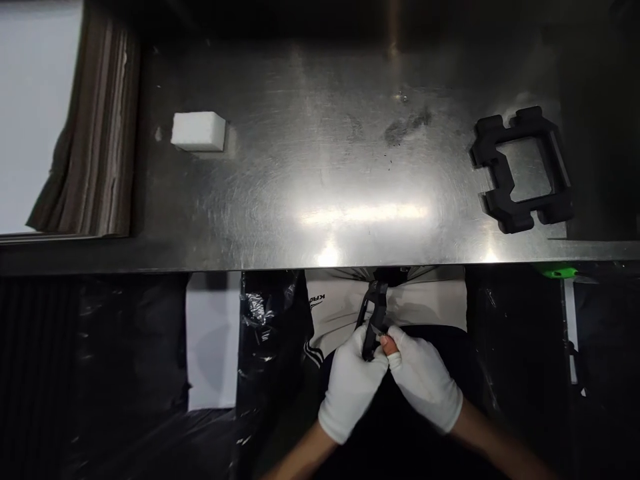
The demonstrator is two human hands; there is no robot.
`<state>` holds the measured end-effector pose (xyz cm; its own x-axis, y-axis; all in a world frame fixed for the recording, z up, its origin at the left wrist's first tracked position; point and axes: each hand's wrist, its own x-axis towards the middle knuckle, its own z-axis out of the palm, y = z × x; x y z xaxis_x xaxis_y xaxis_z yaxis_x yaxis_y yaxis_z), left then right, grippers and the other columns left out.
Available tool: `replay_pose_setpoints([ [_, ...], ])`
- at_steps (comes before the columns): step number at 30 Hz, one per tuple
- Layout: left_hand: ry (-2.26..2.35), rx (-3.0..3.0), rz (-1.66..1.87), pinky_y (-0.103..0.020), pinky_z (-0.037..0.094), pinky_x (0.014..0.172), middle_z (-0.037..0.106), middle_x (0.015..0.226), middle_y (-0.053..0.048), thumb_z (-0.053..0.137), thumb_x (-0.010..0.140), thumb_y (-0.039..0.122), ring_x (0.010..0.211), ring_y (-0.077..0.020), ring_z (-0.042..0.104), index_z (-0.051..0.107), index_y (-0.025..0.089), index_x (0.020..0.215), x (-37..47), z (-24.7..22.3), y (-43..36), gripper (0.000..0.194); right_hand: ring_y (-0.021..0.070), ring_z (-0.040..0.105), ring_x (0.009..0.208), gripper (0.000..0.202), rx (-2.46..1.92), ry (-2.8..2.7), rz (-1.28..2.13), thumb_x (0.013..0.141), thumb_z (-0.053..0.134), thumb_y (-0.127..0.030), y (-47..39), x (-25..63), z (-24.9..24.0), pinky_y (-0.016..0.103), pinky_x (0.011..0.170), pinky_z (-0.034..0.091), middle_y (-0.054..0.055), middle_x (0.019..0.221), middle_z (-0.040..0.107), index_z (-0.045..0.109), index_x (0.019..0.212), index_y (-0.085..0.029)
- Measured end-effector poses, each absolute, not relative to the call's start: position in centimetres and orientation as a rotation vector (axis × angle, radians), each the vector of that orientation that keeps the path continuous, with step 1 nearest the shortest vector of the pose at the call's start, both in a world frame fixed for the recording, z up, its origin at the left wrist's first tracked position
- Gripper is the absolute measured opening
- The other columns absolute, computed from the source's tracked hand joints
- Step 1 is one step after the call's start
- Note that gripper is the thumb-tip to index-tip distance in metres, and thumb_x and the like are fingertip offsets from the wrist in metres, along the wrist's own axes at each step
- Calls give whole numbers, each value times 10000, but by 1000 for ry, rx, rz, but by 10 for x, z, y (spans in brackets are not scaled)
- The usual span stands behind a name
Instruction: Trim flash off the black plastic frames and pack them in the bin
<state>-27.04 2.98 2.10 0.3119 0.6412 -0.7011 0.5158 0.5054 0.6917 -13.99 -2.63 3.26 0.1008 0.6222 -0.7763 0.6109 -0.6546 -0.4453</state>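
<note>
My left hand (353,377), in a white glove, is closed around a black frame-like part (377,307) held upright in front of my lap, below the table edge. Close beside it, my right hand (425,380) wears a white glove whose thumb tip is bare. Its thumb and fingers are pinched together against the part's lower end. A small greyish sliver shows there, but what it is I cannot make out. A second black frame (505,177), with a squarish opening and lobed edges, lies on the right of the metal table.
The shiny metal table (300,160) spans the view. A white block (199,131) sits on its left side, near a stack of brown sheets (95,127) at the far left. A green-handled tool (557,272) lies just below the table's right front edge. Black plastic hangs below.
</note>
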Motion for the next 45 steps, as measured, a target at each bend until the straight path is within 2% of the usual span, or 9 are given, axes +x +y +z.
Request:
replay_pose_setpoints([
  [7, 1302, 1116, 120, -356, 589, 821, 776, 882, -38, 653, 754, 261, 827, -229, 705, 742, 199, 972, -276, 12, 31, 244, 208, 813, 869, 434, -2192, -1413, 1712, 1199, 335, -359, -23, -132, 34, 292, 733, 554, 37, 1011, 854, 746, 1260, -235],
  [12, 1281, 1106, 129, -349, 571, 801, 734, 844, -21, 639, 761, 274, 802, -213, 667, 720, 203, 934, -278, 11, 31, 203, 215, 824, 936, 425, -2105, -1411, 1711, 1187, 370, -345, -22, -129, 32, 289, 773, 564, 31, 1089, 864, 717, 1422, -273],
  [17, 1286, 1100, 139, -346, 563, 780, 722, 825, -23, 645, 762, 280, 795, -216, 647, 702, 207, 898, -276, 9, 32, 164, 211, 819, 874, 399, -2161, -1329, 1729, 1193, 379, -348, -22, -134, 31, 280, 734, 542, 29, 1009, 860, 753, 1295, -258],
  [23, 1337, 1122, 99, -352, 551, 744, 708, 782, -28, 613, 741, 321, 755, -213, 620, 693, 207, 853, -271, 12, 35, 178, 253, 830, 941, 414, -2229, -1273, 1739, 1196, 372, -334, -22, -139, 36, 320, 786, 569, 57, 1080, 867, 735, 1364, -231],
  [31, 1358, 1124, 106, -337, 561, 731, 736, 777, -27, 632, 751, 321, 751, -215, 660, 722, 201, 859, -268, 17, 34, 185, 213, 825, 910, 376, -2300, -1265, 1751, 1208, 378, -317, -21, -139, 39, 281, 770, 547, 50, 1047, 862, 725, 1320, -226],
  [36, 1356, 1150, 112, -364, 592, 794, 767, 835, -36, 658, 809, 347, 815, -247, 716, 754, 197, 938, -268, 18, 31, 220, 207, 795, 839, 379, -2304, -1287, 1661, 1213, 346, -340, -25, -137, 33, 286, 713, 509, 49, 992, 837, 701, 1229, -207],
  [41, 1293, 1146, 121, -359, 595, 825, 775, 866, -30, 623, 775, 246, 849, -252, 716, 763, 205, 988, -273, 24, 39, 258, 176, 690, 729, 301, -1950, -1393, 1715, 1159, 500, -380, -29, -103, 40, 288, 665, 470, -18, 840, 747, 648, 936, -240],
  [43, 1256, 1169, 94, -350, 589, 832, 764, 851, -26, 614, 778, 217, 837, -245, 705, 760, 215, 929, -278, 29, 48, 210, 168, 628, 673, 320, -1926, -1345, 1605, 1126, 555, -419, -27, -86, 42, 293, 634, 467, -26, 777, 688, 602, 864, -243],
  [45, 1207, 1229, 31, -335, 577, 800, 742, 802, -18, 626, 781, 202, 787, -234, 685, 750, 223, 840, -284, 34, 61, 139, 174, 622, 699, 337, -1964, -1273, 1366, 1115, 561, -474, -22, -72, 42, 301, 637, 504, 0, 843, 694, 604, 873, -243],
])
